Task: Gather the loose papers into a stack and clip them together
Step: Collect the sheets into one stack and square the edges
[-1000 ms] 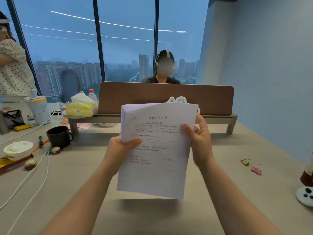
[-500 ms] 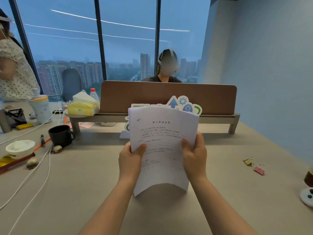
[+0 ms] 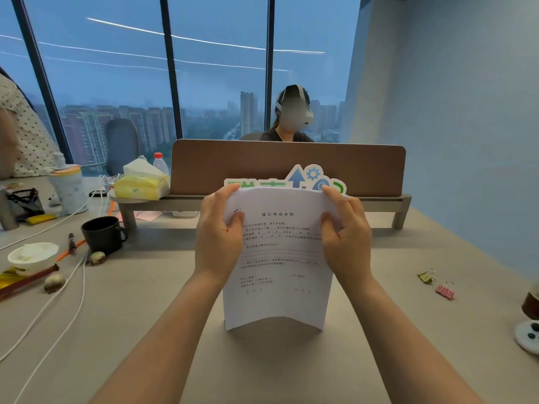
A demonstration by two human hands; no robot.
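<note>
A stack of white printed papers (image 3: 280,266) stands upright on its bottom edge on the grey table (image 3: 140,310), bowed slightly toward me. My left hand (image 3: 218,237) grips its upper left side and my right hand (image 3: 345,240) grips its upper right side, thumbs on the front sheet. Two binder clips lie on the table to the right, apart from the stack: a green one (image 3: 425,277) and a pink one (image 3: 445,291).
A brown desk divider (image 3: 364,167) with a colourful cut-out sign (image 3: 303,179) stands behind the papers. At left are a black mug (image 3: 102,234), a white bowl (image 3: 32,256), white cables (image 3: 58,313), a tissue pack (image 3: 141,185). A white controller (image 3: 528,336) sits far right. Two people are nearby.
The stack came down from mid-air and now rests on its bottom edge on the table. Both hands slid up from its sides to its top corners.
</note>
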